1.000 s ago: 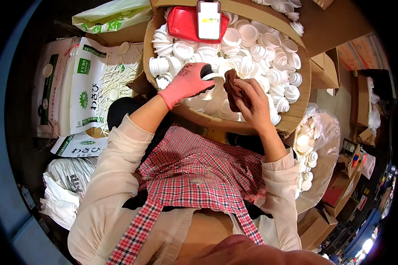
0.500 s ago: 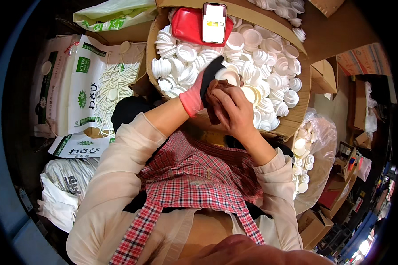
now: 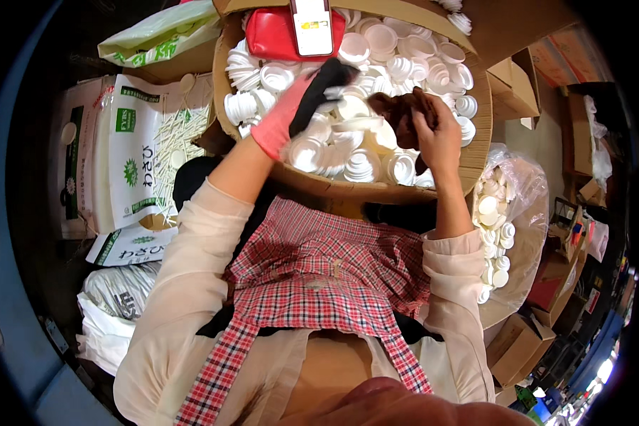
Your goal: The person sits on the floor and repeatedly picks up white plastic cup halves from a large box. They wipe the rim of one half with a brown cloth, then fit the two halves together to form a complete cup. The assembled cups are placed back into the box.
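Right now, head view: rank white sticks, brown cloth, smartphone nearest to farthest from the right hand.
1. Brown cloth: in the right hand's grip.
2. Smartphone: up and left, against the red pouch.
3. White sticks: far left.

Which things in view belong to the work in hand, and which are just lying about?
In hand:
- brown cloth, in the right hand
- white lids, beneath the gloved left hand
- box holding the lids

Apparently lying about:
- red pouch
- phone
- white sticks
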`<state>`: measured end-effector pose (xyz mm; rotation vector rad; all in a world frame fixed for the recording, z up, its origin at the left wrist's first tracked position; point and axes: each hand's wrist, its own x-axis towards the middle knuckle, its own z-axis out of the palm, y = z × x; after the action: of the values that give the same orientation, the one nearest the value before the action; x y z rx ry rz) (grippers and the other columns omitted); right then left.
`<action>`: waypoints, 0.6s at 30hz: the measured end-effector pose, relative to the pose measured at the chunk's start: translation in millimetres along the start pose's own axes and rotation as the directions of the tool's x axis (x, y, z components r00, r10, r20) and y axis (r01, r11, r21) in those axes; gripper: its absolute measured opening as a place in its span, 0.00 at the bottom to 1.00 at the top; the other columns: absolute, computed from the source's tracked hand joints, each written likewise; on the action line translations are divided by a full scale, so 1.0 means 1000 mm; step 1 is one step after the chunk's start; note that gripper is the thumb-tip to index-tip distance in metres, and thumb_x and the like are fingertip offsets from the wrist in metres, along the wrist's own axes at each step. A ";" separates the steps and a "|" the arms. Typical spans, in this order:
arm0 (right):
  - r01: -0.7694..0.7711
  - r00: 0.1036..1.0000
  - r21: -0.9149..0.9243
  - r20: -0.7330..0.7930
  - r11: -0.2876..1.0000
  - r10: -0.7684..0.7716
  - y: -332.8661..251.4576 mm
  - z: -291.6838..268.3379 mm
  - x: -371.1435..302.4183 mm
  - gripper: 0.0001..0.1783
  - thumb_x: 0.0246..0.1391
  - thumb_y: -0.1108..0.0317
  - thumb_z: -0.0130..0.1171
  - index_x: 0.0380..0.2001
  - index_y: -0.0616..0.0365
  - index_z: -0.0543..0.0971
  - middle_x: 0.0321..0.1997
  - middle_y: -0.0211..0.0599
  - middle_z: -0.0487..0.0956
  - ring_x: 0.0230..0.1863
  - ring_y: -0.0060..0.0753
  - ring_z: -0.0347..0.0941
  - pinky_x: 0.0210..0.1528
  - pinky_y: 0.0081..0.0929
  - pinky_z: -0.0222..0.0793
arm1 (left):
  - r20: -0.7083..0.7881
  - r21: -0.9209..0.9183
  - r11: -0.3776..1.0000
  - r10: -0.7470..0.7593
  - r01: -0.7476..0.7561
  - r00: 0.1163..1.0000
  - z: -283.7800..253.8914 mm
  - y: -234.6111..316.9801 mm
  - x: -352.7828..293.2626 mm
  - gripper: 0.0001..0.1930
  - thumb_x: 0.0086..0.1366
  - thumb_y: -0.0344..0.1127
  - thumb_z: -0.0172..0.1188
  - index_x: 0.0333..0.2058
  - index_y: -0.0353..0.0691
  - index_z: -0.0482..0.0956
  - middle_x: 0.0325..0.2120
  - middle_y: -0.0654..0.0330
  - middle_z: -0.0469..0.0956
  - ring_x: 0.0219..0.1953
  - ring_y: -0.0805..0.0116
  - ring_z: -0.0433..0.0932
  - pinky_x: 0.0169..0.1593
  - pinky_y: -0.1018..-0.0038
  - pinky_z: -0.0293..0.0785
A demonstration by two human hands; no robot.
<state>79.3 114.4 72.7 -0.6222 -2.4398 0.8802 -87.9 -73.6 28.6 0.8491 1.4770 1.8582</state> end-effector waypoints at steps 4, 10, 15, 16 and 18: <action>-0.122 0.983 0.076 0.146 0.990 0.110 0.011 -0.006 -0.011 0.18 0.50 0.70 0.58 0.46 0.60 0.76 0.40 0.46 0.80 0.42 0.46 0.78 0.46 0.31 0.71 | -0.046 0.874 0.482 -0.046 0.063 0.998 -0.038 0.022 -0.001 0.20 0.60 0.42 0.59 0.48 0.38 0.76 0.40 0.52 0.79 0.44 0.62 0.78 0.48 0.71 0.72; 0.087 0.944 0.045 0.316 0.995 -0.097 0.003 0.005 -0.012 0.19 0.46 0.70 0.59 0.45 0.58 0.76 0.43 0.47 0.78 0.43 0.51 0.75 0.46 0.36 0.71 | 0.014 0.990 0.136 -0.418 0.047 0.908 -0.033 -0.006 -0.036 0.21 0.57 0.49 0.60 0.43 0.40 0.76 0.41 0.48 0.78 0.48 0.52 0.76 0.50 0.61 0.71; 0.112 0.931 0.020 0.347 0.993 -0.112 -0.006 0.007 -0.009 0.20 0.46 0.70 0.59 0.45 0.57 0.76 0.42 0.47 0.78 0.44 0.51 0.75 0.46 0.37 0.71 | -0.105 0.949 0.271 -0.205 0.160 0.973 -0.089 0.018 -0.033 0.18 0.57 0.46 0.59 0.39 0.38 0.78 0.39 0.49 0.79 0.44 0.51 0.77 0.47 0.61 0.73; 0.119 0.924 0.015 0.363 0.993 -0.117 -0.003 0.009 -0.011 0.19 0.46 0.70 0.59 0.45 0.57 0.76 0.42 0.47 0.78 0.43 0.51 0.75 0.46 0.37 0.71 | -0.152 0.952 0.232 -0.211 0.201 0.965 -0.086 0.019 -0.032 0.18 0.57 0.45 0.60 0.40 0.39 0.78 0.39 0.50 0.79 0.45 0.51 0.77 0.48 0.61 0.72; 0.098 0.887 0.049 0.449 0.994 -0.109 -0.005 0.012 -0.010 0.19 0.45 0.70 0.59 0.44 0.58 0.76 0.40 0.47 0.78 0.43 0.51 0.75 0.46 0.36 0.71 | -0.256 0.944 0.156 -0.215 0.292 0.942 -0.074 0.022 -0.034 0.18 0.55 0.43 0.61 0.43 0.41 0.78 0.41 0.52 0.79 0.46 0.52 0.75 0.49 0.62 0.71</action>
<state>79.0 99.8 65.4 -0.2924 -2.8343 1.1094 -127.7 -147.8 34.0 0.9314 2.6933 0.4112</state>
